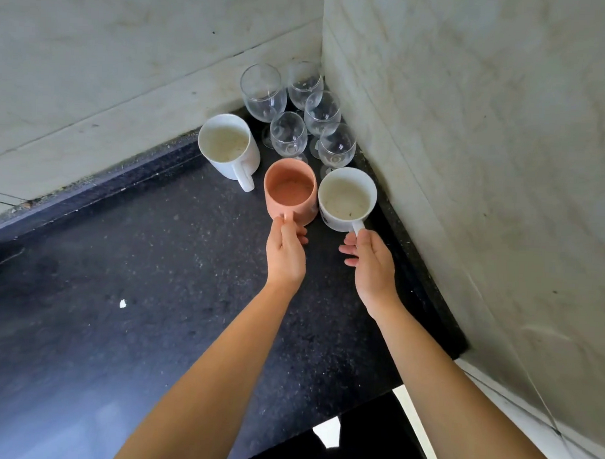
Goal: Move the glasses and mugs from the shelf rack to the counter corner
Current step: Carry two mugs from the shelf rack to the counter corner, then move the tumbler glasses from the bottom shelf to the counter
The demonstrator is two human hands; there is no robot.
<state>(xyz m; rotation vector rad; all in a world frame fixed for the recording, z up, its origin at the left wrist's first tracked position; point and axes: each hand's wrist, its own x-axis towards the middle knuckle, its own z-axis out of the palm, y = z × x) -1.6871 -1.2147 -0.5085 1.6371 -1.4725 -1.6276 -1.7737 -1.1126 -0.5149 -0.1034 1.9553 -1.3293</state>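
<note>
Two walls: pale marbled wall panels (469, 132) are seen filling the upper left and the right of the frame, meeting in a corner at upper centre.
Counter: a dark speckled counter (121, 257) is spread across the lower left and centre; its corner is closed in by both walls.
Arms: two bare forearms are stretched from the bottom edge towards the centre of the frame.
Left white mug: a white mug (228, 147) is stood upright left of centre, near the left wall, with its handle turned towards the lower right, apart from both hands.
Pink mug: a pink mug (290, 191) is set upright at centre, just beside the right white mug.
Right white mug: a second white mug (346, 198) is placed right of centre, close to the right wall.
Glasses: five clear stemmed glasses (289, 134) are packed upright into the corner at upper centre, behind the three mugs, so the way to them is blocked by the mugs.
Left hand: the left hand (286, 252) is closed with thumb and fingers pinched on the pink mug's handle.
Right hand: the right hand (373, 262) is curled around the right white mug's handle, fingers clamped on it.
White fleck: a small white fleck (123, 303) is seen on the counter at lower left.
</note>
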